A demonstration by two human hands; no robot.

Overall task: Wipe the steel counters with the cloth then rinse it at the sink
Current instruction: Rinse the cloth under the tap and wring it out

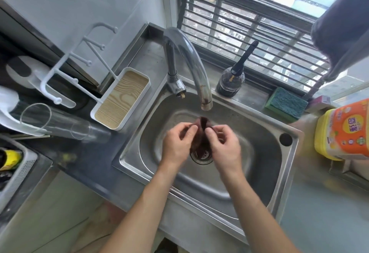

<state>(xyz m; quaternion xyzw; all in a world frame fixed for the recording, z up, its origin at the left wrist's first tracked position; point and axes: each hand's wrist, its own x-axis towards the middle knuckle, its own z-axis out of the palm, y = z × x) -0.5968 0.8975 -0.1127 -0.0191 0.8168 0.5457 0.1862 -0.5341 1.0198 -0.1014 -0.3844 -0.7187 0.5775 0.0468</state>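
Over the steel sink (279, 165), under the faucet (199, 77), the left hand (175, 145) and right hand (225, 145) each pinch a dark reddish cloth (201, 133) between them.

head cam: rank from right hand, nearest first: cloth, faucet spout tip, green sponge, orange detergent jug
1. Cloth: pinched in the right hand, over the drain.
2. Faucet spout tip: just above and behind the hands.
3. Green sponge: on the back ledge, to the right.
4. Orange detergent jug: far right, on the counter past the sink's edge.
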